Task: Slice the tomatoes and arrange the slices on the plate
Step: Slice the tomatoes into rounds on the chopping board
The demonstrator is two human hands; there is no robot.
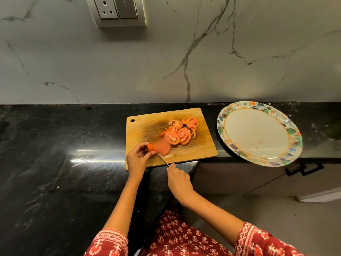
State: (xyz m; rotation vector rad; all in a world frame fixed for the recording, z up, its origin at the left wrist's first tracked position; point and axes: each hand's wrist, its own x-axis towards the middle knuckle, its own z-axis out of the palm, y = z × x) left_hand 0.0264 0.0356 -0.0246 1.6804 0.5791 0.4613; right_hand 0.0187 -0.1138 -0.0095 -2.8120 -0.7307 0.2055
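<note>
while the black counter (55, 163) stretches out under everything, the plate (293, 130) waits at its right end, well apart from my hands, and it holds no slices yet, only a few reddish smears on its white middle. so the arranging half of the job is, as far as i can judge, not begun. the cutting board (140, 130) sits just left of the plate, and on its far right part lies a loose heap of tomato slices (180, 133), overlapping each other, which tells me a good share of the cutting is done. nearer to me, at the board's front left, a blurred slice (162, 148) lies beside the last tomato piece (151, 147). my left hand (137, 159) pinches that small end piece between thumb and fingertips, holding it down on the board. my right hand (178, 179) is curled round the knife (162, 159) handle, the thin blade reaching in at the piece. i reckon only a cut or two remains here; whether more whole tomatoes wait elsewhere, i cannot tell.
</note>
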